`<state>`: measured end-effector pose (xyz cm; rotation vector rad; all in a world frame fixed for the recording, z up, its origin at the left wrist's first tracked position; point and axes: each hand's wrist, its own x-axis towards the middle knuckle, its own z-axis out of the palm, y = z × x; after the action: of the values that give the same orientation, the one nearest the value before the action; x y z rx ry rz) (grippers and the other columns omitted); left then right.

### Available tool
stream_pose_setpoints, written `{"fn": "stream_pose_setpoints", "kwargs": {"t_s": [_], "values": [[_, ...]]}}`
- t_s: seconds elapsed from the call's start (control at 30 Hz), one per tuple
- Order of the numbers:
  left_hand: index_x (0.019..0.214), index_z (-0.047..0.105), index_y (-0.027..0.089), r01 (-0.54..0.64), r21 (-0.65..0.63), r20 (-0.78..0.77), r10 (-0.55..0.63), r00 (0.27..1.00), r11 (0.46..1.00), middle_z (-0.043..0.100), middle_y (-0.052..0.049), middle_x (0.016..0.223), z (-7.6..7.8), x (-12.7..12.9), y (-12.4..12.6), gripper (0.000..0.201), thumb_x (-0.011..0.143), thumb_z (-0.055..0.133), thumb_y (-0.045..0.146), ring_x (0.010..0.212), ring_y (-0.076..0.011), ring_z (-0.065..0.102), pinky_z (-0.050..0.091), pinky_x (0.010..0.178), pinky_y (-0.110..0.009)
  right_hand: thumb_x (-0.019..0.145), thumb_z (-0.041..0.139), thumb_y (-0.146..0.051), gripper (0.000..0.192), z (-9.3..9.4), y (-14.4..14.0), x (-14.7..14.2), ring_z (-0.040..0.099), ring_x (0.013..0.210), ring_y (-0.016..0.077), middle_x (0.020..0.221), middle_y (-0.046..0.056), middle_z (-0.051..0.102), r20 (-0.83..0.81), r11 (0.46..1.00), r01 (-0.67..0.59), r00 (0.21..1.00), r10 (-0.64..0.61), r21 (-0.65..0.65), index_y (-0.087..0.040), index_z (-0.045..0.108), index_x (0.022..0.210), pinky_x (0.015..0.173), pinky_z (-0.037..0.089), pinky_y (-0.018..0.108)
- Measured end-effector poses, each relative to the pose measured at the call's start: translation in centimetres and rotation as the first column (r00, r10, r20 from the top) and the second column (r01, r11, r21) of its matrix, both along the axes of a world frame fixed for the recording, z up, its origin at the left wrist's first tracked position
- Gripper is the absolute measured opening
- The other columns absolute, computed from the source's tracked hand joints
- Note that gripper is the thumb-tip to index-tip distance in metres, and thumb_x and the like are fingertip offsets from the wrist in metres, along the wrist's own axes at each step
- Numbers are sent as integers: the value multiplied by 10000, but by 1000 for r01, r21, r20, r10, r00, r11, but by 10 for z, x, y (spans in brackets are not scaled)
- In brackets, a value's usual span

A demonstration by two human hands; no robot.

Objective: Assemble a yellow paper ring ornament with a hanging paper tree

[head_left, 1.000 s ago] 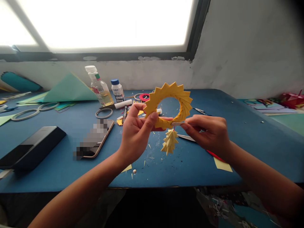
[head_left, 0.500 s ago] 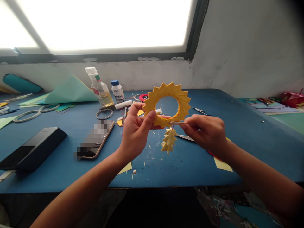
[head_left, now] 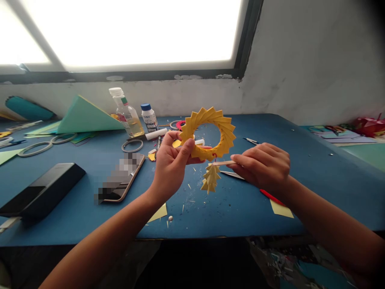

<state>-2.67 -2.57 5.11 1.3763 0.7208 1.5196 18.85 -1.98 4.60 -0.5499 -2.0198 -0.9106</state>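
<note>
A yellow folded-paper ring with a saw-toothed outer edge is held up above the blue tabletop, roughly in the middle of the view. The left hand grips its lower left side, thumb across the front and fingers behind. From the bottom of the ring a small red cord shows, and below it hangs a pale yellow tree-shaped paper pendant, tapering toward the top. The right hand is closed on a flat wooden stick, pinched between thumb and forefinger and pointing left; its tip lies at the cord, just above the pendant, though whether it touches either cannot be told. Under the right hand, a metal blade and a red handle stick out on opposite sides, the handle lying over a pale yellow paper piece. To the left of the left hand lie a partly pixelated smartphone and a dark wedge-shaped device. Farther back, a white-capped clear bottle stands near a blue-capped white bottle, with green paper sheets to their left.
</note>
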Motion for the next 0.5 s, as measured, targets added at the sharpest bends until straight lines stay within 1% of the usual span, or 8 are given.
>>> {"fn": "stream_pose_setpoints", "kwargs": {"t_s": [0.1, 0.2, 0.37, 0.5], "values": [[925, 386, 234, -17, 16, -7, 17, 1000, 1000, 682, 36, 713, 1, 0, -1, 287, 832, 619, 373, 792, -204, 721, 626, 581, -246, 828, 644, -340, 135, -1, 1, -2, 543, 515, 92, 560, -42, 612, -24, 998, -3, 1000, 1, -57, -225, 605, 768, 513, 395, 242], [916, 378, 234, -24, 35, -20, 25, 999, 999, 681, 39, 679, 2, 1, -4, 282, 836, 617, 361, 788, -208, 722, 627, 585, -253, 816, 658, -298, 121, -2, 1, -4, 561, 504, 92, 567, -36, 627, -45, 995, -31, 999, 27, -90, -207, 599, 763, 503, 402, 237], [902, 374, 239, -43, 66, -60, 47, 997, 997, 691, 34, 713, 3, 3, -7, 275, 839, 616, 353, 815, -215, 720, 631, 599, -263, 816, 655, -286, 132, -2, 0, -7, 562, 477, 86, 562, -37, 638, -84, 988, -35, 996, 22, -151, -204, 596, 731, 488, 403, 228], [906, 361, 242, -31, 100, -73, 39, 997, 995, 688, 40, 701, 2, 2, -8, 263, 856, 596, 349, 788, -207, 723, 623, 567, -241, 818, 650, -293, 147, -2, 0, -8, 551, 474, 84, 549, -37, 623, -102, 985, -40, 994, 23, -169, -201, 599, 715, 485, 405, 219]]}}
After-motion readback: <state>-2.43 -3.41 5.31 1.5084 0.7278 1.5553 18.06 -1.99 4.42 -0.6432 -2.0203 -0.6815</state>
